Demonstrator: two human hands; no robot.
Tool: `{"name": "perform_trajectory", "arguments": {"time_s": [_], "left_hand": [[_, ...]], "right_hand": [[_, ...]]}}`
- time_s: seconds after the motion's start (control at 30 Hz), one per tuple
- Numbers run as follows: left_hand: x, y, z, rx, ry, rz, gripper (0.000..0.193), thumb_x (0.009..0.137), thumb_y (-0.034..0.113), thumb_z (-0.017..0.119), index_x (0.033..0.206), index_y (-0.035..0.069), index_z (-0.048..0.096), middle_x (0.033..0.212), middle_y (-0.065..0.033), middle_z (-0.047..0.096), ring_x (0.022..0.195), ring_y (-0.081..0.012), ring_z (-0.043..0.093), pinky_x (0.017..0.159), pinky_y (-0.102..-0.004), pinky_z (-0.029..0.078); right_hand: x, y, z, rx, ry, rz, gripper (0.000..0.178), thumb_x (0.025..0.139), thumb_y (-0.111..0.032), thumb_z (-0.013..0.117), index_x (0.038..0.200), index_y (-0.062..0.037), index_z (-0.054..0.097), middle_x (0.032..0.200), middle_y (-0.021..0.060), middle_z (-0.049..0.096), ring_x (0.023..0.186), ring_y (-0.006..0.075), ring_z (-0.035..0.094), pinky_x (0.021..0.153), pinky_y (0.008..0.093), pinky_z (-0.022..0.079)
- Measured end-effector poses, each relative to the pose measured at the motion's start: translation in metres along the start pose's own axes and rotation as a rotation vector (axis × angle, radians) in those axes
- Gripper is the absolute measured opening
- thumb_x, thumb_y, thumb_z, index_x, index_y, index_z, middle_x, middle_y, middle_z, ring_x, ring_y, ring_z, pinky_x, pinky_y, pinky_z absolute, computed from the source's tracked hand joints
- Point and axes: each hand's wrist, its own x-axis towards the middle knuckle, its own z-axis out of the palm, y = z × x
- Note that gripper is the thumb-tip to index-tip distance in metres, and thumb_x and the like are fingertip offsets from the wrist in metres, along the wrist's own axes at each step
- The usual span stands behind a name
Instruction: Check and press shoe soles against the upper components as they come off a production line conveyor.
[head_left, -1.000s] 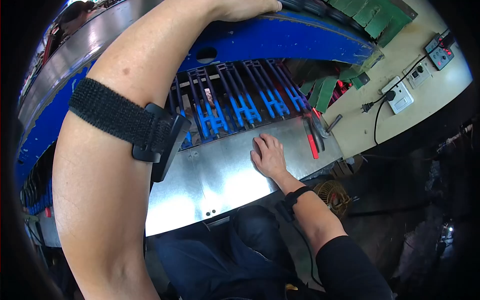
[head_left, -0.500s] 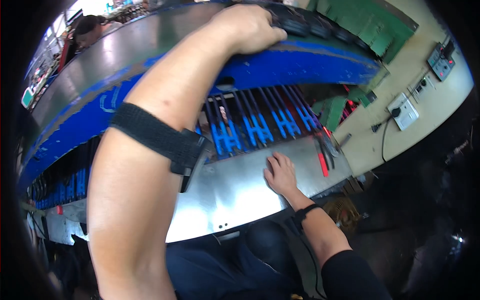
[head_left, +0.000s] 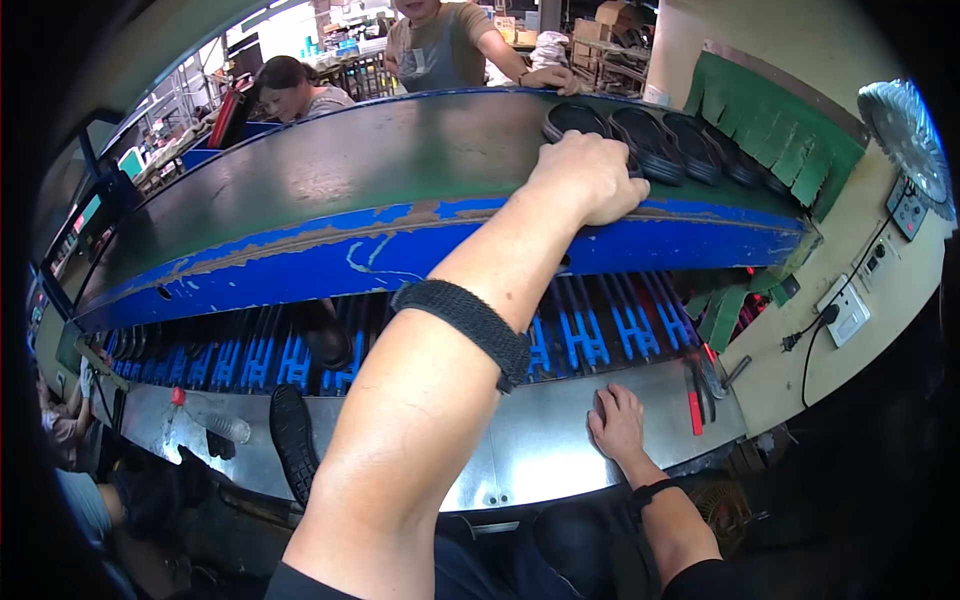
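Note:
My left hand (head_left: 590,178) reaches up to the raised belt, its fingers curled at the near end of a black shoe sole (head_left: 577,119). The fingertips are partly hidden behind the knuckles; the hand seems to grip that sole. Several more black soles (head_left: 648,140) lie in a row just right of it. My right hand (head_left: 617,425) rests on the metal worktop (head_left: 545,450) with its fingers stretched out and nothing in it. Another black sole (head_left: 292,440) lies on the worktop, left of my left forearm.
A blue-edged conveyor (head_left: 400,255) runs above a rack of blue prongs (head_left: 585,320); a dark shoe (head_left: 325,338) sits among them. Red-handled tools (head_left: 696,410) and a plastic bottle (head_left: 228,428) lie on the worktop. Green flaps (head_left: 770,125) hang at right. People stand beyond the belt.
The view has tilted up and left, bringing in more of the belt, the sole on the worktop and another person behind. My left hand stays at the soles; my right stays on the worktop.

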Motion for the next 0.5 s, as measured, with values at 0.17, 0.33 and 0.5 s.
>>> {"name": "perform_trajectory", "arguments": {"time_s": [0.17,0.33,0.5], "left_hand": [[0.0,0.004,-0.006,0.0,-0.081,-0.045,0.052,0.09,0.044,0.058,0.122,0.005,0.068,0.129,-0.0197,0.063,0.126,-0.0362,0.055,0.105,-0.0512,0.044],[-0.003,0.005,0.001,0.023,-0.002,-0.032,0.058,0.088,0.052,0.059,0.122,0.006,0.067,0.128,-0.0213,0.061,0.124,-0.0374,0.055,0.104,-0.0499,0.045],[-0.005,0.005,0.0,-0.004,-0.046,-0.068,0.057,0.089,0.05,0.059,0.127,0.007,0.064,0.133,-0.0202,0.058,0.129,-0.0376,0.05,0.107,-0.0532,0.04]], "right_hand": [[0.001,-0.001,-0.002,0.011,-0.012,0.008,0.044,0.083,-0.027,0.065,0.121,-0.0049,0.062,0.132,0.0171,0.053,0.127,0.0367,0.046,0.104,0.0499,0.036],[-0.003,0.004,-0.001,-0.005,-0.013,0.005,0.045,0.083,-0.028,0.065,0.122,-0.0051,0.062,0.132,0.0181,0.054,0.127,0.0378,0.046,0.104,0.0514,0.036],[-0.002,0.004,0.002,-0.038,0.03,-0.04,0.043,0.083,-0.027,0.067,0.121,-0.0055,0.062,0.129,0.0179,0.055,0.123,0.0374,0.049,0.102,0.0503,0.038]]}}
